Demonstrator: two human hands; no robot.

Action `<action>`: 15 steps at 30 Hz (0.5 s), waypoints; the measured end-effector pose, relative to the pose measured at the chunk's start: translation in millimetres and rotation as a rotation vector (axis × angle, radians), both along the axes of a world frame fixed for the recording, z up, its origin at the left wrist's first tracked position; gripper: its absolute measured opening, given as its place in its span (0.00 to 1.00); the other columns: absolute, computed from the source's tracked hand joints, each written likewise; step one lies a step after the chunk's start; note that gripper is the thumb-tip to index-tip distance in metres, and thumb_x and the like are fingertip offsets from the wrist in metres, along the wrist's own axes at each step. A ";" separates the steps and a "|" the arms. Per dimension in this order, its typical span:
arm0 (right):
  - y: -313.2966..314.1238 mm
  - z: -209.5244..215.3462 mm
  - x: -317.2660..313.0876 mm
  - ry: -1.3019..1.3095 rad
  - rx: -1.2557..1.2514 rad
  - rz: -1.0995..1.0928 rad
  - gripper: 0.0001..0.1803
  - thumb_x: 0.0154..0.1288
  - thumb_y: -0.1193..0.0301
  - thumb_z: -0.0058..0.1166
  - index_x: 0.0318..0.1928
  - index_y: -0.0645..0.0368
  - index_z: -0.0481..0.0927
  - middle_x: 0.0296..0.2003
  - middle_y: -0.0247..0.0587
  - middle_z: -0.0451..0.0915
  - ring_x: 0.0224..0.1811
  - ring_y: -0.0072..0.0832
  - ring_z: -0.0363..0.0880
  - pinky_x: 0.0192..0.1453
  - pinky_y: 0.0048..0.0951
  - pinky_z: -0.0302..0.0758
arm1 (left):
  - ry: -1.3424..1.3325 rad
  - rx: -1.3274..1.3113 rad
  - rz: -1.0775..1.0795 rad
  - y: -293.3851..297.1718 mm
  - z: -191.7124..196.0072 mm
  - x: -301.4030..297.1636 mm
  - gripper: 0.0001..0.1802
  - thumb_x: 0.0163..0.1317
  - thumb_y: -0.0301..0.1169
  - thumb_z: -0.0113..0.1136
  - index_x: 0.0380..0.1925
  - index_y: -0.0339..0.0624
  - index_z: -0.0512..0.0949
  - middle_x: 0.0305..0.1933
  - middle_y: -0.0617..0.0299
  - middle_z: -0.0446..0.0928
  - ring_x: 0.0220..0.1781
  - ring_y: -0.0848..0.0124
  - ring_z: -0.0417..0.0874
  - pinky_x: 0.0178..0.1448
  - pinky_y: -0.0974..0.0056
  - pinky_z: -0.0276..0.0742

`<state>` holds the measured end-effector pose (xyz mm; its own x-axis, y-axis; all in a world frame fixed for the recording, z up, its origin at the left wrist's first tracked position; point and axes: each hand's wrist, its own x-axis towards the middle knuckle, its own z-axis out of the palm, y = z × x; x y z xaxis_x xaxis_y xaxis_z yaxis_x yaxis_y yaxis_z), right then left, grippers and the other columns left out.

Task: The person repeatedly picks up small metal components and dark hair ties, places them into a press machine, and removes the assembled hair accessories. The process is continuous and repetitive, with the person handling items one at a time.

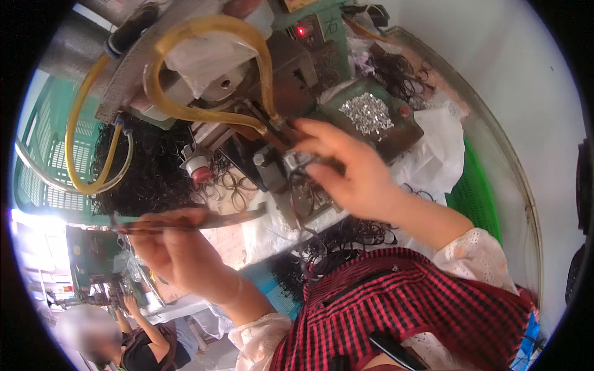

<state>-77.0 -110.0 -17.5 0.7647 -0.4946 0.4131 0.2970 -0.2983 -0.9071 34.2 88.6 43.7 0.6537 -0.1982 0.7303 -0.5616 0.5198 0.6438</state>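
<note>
My left hand (179,250) is closed around a long, dark, tweezers-like tool (232,219), held level with its narrow end toward the machine. My right hand (359,173) is at the machine's work head, thumb and fingers bent around a small metal block (296,162). What its fingertips pinch is partly hidden and blurred. Dark looped strips (303,207) hang just below the thumb, over the machine's metal base. Beside the block, a bolt-headed metal post (266,164) stands to the left of the fingers.
Yellow hoses (207,26) loop over the machine. A red push button (201,175) sits left of it. Right, a green tray (405,133) holds small silver pieces. Black curly strips (139,164) are heaped at left; green baskets (473,191) stand around. A co-worker (145,346) sits lower left.
</note>
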 end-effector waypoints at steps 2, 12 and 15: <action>-32.8 -14.2 -0.8 0.046 -0.348 -0.118 0.22 0.66 0.79 0.53 0.60 0.62 0.73 0.55 0.42 0.79 0.58 0.29 0.77 0.64 0.30 0.69 | 0.037 0.184 0.184 -23.2 -1.7 -26.0 0.09 0.63 0.16 0.54 0.42 0.36 0.71 0.41 0.50 0.80 0.32 0.65 0.82 0.37 0.65 0.82; -132.0 -83.0 -18.4 0.286 -0.139 -0.497 0.16 0.64 0.76 0.58 0.53 0.61 0.77 0.44 0.37 0.84 0.47 0.22 0.77 0.51 0.27 0.74 | -0.137 0.546 0.262 -85.2 -12.7 -19.9 0.07 0.58 0.20 0.67 0.36 0.34 0.79 0.30 0.62 0.80 0.28 0.80 0.78 0.35 0.75 0.76; -124.2 -81.1 -37.4 0.328 -0.427 -0.455 0.08 0.57 0.78 0.61 0.39 0.60 0.83 0.33 0.39 0.80 0.40 0.32 0.78 0.46 0.30 0.74 | -0.168 0.579 0.323 -87.6 -9.5 -22.9 0.07 0.58 0.20 0.67 0.35 0.34 0.80 0.27 0.63 0.80 0.26 0.79 0.78 0.34 0.74 0.75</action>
<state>-114.4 -234.2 -98.6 0.6389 -0.6407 0.4258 -0.2103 -0.6778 -0.7045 11.3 1.0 34.2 0.6329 -0.4014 0.6620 -0.7471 -0.0922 0.6583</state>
